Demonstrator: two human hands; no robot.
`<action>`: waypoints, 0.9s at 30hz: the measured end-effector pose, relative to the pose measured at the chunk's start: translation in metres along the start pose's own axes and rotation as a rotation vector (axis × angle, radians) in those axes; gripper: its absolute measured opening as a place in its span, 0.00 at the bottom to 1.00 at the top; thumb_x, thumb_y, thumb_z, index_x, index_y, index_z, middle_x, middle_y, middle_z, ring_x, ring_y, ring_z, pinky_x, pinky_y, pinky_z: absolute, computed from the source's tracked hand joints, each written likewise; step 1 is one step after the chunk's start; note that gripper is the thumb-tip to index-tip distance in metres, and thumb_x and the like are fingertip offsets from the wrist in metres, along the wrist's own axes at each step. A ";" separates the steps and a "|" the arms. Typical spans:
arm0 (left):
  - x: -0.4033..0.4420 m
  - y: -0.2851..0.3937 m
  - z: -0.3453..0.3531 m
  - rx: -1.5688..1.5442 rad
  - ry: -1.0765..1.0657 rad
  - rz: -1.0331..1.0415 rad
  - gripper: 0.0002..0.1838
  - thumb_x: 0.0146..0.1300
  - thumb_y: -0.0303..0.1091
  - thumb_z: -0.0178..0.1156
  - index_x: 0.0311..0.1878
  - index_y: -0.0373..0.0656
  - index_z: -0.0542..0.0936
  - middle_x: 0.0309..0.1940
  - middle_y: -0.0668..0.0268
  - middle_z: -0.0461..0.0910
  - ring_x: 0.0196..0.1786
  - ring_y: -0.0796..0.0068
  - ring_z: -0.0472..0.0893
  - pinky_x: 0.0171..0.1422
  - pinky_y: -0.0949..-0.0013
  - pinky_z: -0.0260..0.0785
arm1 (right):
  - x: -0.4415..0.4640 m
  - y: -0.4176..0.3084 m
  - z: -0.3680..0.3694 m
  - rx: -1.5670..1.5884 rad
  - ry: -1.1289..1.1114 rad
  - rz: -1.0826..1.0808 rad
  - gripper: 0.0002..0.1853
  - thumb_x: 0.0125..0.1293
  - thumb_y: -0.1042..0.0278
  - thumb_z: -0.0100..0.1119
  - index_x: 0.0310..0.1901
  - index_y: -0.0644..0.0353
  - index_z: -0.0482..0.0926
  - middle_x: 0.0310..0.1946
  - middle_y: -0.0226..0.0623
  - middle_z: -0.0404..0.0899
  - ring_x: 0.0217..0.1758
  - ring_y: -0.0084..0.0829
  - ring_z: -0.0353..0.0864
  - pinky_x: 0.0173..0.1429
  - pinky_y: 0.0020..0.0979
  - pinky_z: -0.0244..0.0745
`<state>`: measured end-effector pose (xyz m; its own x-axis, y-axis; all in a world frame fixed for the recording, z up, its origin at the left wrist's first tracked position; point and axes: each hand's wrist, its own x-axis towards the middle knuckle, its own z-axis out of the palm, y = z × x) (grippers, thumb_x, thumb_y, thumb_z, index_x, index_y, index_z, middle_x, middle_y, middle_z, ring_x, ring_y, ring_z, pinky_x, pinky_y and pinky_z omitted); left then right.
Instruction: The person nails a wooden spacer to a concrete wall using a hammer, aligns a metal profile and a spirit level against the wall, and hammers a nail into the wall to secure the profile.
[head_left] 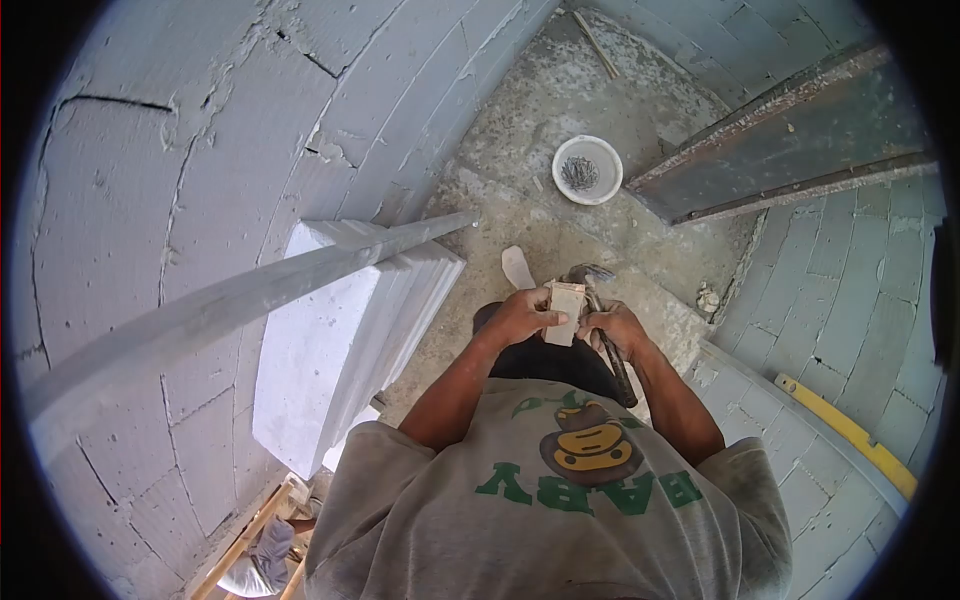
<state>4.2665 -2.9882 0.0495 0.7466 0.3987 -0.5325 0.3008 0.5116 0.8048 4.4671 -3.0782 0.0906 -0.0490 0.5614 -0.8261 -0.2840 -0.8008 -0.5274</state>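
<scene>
Reference: white round plastic bucket (607, 163) on the floor, thin grey metal nails (579, 175) inside. Small pale rectangular piece (566, 315) sits on the person's side of the bucket, well apart from it, raised in both hands; material unclear. Left hand (527, 318) grips it, thumb flat on the upper face, other fingers mostly hidden behind. Right hand (618, 330) has fingers curled around a dark-handled metal claw hammer (613, 360), head pointing toward the bucket; the thumb reaches the piece's right edge, contact hard to confirm. Pale flat rounded object (517, 268) lies left of the hands, between them and the bucket; can't identify it.

Left of the bucket, nearer the person: thick white slabs (315, 350) stacked on edge by the grey block wall (220, 150), long grey straight bar (330, 272) crossing in front. Right of the bucket: dark rust-edged panel (790, 135), leaning. Further right, nearer the person: yellow spirit level (845, 435). Far lower left from the bucket: another person (268, 555), partly visible beside wooden poles (240, 540).
</scene>
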 end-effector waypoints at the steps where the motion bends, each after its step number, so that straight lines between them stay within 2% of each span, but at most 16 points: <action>1: 0.008 -0.007 -0.003 -0.038 0.034 0.002 0.23 0.60 0.36 0.66 0.56 0.36 0.77 0.45 0.62 0.82 0.47 0.73 0.80 0.54 0.69 0.71 | 0.006 0.003 -0.006 -0.015 0.041 0.025 0.05 0.54 0.77 0.56 0.33 0.64 0.78 0.23 0.41 0.82 0.13 0.23 0.72 0.16 0.24 0.66; 2: 0.013 -0.001 -0.007 0.023 0.075 -0.004 0.23 0.60 0.36 0.66 0.56 0.35 0.77 0.46 0.63 0.82 0.47 0.74 0.80 0.54 0.70 0.71 | 0.006 0.008 -0.012 -0.036 0.084 0.059 0.04 0.54 0.77 0.56 0.33 0.63 0.77 0.23 0.42 0.82 0.13 0.23 0.73 0.16 0.24 0.66; 5: 0.031 -0.006 -0.032 -0.126 0.238 -0.039 0.23 0.60 0.36 0.66 0.56 0.34 0.77 0.47 0.64 0.82 0.47 0.75 0.80 0.55 0.70 0.71 | 0.014 0.011 -0.034 -0.072 0.152 0.108 0.03 0.53 0.78 0.55 0.30 0.61 0.75 0.21 0.38 0.79 0.13 0.22 0.71 0.15 0.23 0.64; 8: 0.042 -0.007 -0.070 -0.195 0.454 -0.031 0.21 0.61 0.37 0.65 0.56 0.39 0.78 0.45 0.65 0.81 0.47 0.76 0.79 0.56 0.69 0.70 | 0.012 0.024 -0.053 -0.114 0.144 0.179 0.06 0.50 0.79 0.57 0.30 0.58 0.73 0.17 0.32 0.74 0.13 0.21 0.69 0.16 0.24 0.62; 11: 0.048 0.005 -0.096 -0.394 0.564 -0.104 0.19 0.62 0.39 0.64 0.54 0.41 0.78 0.41 0.68 0.80 0.44 0.77 0.79 0.52 0.69 0.70 | 0.006 0.022 -0.061 -0.156 0.096 0.268 0.06 0.50 0.79 0.57 0.30 0.58 0.74 0.16 0.31 0.73 0.13 0.20 0.68 0.16 0.25 0.61; 14: 0.071 -0.013 -0.111 -0.422 0.669 -0.098 0.17 0.62 0.39 0.64 0.51 0.42 0.77 0.37 0.70 0.78 0.40 0.78 0.78 0.48 0.71 0.70 | 0.017 0.006 -0.072 -0.315 0.033 0.309 0.07 0.49 0.78 0.58 0.31 0.58 0.74 0.16 0.29 0.73 0.12 0.20 0.68 0.16 0.25 0.62; 17: 0.100 -0.027 -0.110 -0.400 0.765 -0.060 0.16 0.62 0.38 0.64 0.50 0.42 0.77 0.35 0.72 0.78 0.38 0.81 0.77 0.43 0.73 0.69 | 0.039 -0.030 -0.086 -0.300 -0.066 0.428 0.08 0.49 0.78 0.59 0.33 0.59 0.75 0.17 0.29 0.73 0.12 0.21 0.68 0.17 0.25 0.62; 18: 0.115 -0.032 -0.109 -0.388 0.824 -0.060 0.16 0.60 0.37 0.64 0.50 0.42 0.77 0.32 0.73 0.77 0.34 0.83 0.75 0.39 0.74 0.68 | 0.062 -0.040 -0.096 -0.323 -0.096 0.414 0.08 0.49 0.78 0.59 0.33 0.59 0.75 0.17 0.29 0.73 0.12 0.21 0.68 0.17 0.25 0.62; 21: 0.172 -0.099 -0.115 -0.364 0.897 -0.153 0.19 0.60 0.25 0.62 0.55 0.37 0.74 0.39 0.65 0.82 0.40 0.78 0.81 0.44 0.74 0.71 | 0.134 -0.066 -0.120 -0.353 -0.146 0.366 0.08 0.48 0.78 0.59 0.33 0.59 0.76 0.17 0.30 0.74 0.13 0.20 0.68 0.16 0.24 0.62; 22: 0.194 -0.112 -0.113 -0.465 0.949 -0.145 0.19 0.59 0.25 0.62 0.54 0.36 0.76 0.39 0.65 0.83 0.41 0.77 0.81 0.45 0.72 0.71 | 0.170 -0.070 -0.135 -0.345 -0.172 0.346 0.08 0.48 0.79 0.58 0.32 0.60 0.76 0.17 0.30 0.74 0.13 0.20 0.68 0.16 0.24 0.62; 25: 0.275 -0.214 -0.129 -0.312 1.008 -0.165 0.17 0.57 0.27 0.64 0.51 0.37 0.79 0.38 0.66 0.83 0.40 0.77 0.80 0.45 0.71 0.71 | 0.280 -0.095 -0.170 -0.446 -0.183 0.229 0.07 0.50 0.79 0.56 0.33 0.61 0.77 0.18 0.30 0.74 0.13 0.19 0.67 0.16 0.24 0.61; 27: 0.314 -0.251 -0.134 -0.344 1.055 -0.181 0.14 0.56 0.29 0.65 0.46 0.37 0.80 0.37 0.67 0.83 0.37 0.78 0.79 0.43 0.72 0.70 | 0.350 -0.102 -0.191 -0.479 -0.056 0.119 0.08 0.47 0.78 0.57 0.33 0.62 0.78 0.18 0.32 0.76 0.12 0.20 0.67 0.16 0.22 0.59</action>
<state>4.3458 -2.8894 -0.3544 -0.2162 0.6587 -0.7207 0.0522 0.7449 0.6652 4.6620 -2.8400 -0.1829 -0.1097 0.4600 -0.8811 0.1978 -0.8586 -0.4729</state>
